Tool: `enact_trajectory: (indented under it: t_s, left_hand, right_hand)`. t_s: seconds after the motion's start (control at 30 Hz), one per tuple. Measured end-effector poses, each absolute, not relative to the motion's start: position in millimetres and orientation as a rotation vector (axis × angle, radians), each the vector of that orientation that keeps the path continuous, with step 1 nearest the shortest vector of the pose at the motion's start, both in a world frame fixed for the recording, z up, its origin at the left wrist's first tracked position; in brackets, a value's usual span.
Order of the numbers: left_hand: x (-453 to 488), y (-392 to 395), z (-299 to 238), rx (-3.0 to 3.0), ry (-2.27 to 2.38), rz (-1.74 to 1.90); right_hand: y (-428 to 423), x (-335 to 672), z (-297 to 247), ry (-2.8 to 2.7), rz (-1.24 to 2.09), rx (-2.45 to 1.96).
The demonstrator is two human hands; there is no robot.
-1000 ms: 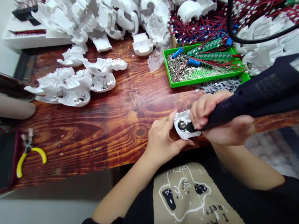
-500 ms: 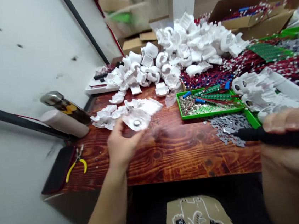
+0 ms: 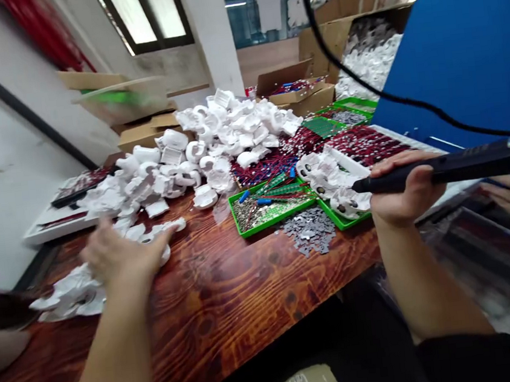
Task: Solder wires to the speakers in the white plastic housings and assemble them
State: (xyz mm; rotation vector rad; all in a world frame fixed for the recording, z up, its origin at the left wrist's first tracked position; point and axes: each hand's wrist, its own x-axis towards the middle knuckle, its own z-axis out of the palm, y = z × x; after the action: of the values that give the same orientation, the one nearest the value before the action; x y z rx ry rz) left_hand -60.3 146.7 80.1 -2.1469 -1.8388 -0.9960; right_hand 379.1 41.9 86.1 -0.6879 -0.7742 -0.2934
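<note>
My right hand point(image 3: 403, 193) is closed around a black pen-shaped electric screwdriver point(image 3: 453, 164), its tip pointing left. That tip is in front of white moulded shells point(image 3: 335, 176) with round dark spots, by the green trays. My left hand point(image 3: 125, 253), smeared by motion, is over a white plastic shell point(image 3: 161, 230) on the table, thumb stretched to the right. A small round metal piece shows in the shell, between thumb and fingers. Whether the fingers grip it cannot be told. More white shells point(image 3: 72, 295) lie left of this hand.
A heap of white shells point(image 3: 230, 127) covers the back of the wooden table point(image 3: 230, 303). A green tray point(image 3: 267, 217) holds small metal parts and circuit boards, with flat grey metal pieces point(image 3: 311, 230) beside it. A black cable point(image 3: 363, 88) hangs before a blue panel point(image 3: 462, 41). Another person's skin shows at right.
The view has swung to the right. The screwdriver has come up from near the grey metal pieces to in front of the spotted shells. My left hand stays by the shells, now blurred.
</note>
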Motion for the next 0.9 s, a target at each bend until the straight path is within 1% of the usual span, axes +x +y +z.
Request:
enact_trajectory:
  t_s: [0.03,0.07,0.13,0.17,0.27,0.37,0.5,0.67,0.8,0.87,0.9]
  left_hand:
    - [-23,147,80,-2.175,-1.767,-1.024]
    - [20,147,79,-2.354,-1.588,-0.969]
    - [109,147,75,-2.794,-0.946,-0.731]
    - [152,148,71,-2.870,-0.754,-0.650]
    - [246,158,61,-2.932,-0.450,-0.503]
    - [288,173,58,-2.937,-0.330,-0.419]
    - [296,188,68,-2.950,-0.293,-0.391]
    - [274,194,95,-3.005,-0.322,-0.465]
    - [211,181,115,-3.010,-0.468,-0.658]
    - [166,164,117,-3.041,-0.561,-0.863]
    - [143,153,115,-3.038,-0.566,-0.894]
  right_hand:
    - [40,381,90,-0.769,-0.323,-0.676]
    - [37,382,94,-0.760,-0.352,-0.659]
    - [31,381,100,-0.733,-0.389,-0.620]
    - [27,380,102,-0.716,-0.398,-0.604]
    - [10,379,101,-0.695,-0.393,-0.625]
    - [-11,379,97,-0.753,-0.362,-0.682]
    - [-33,378,92,-0.821,-0.279,-0.685]
    - [-31,370,91,-0.691,-0.054,-0.635]
    - [-11,361,87,-0.641,0.078,-0.636]
    - [3,354,85,-0.625,0.130,-0.644]
    - [12,349,83,-0.621,0.152,-0.652]
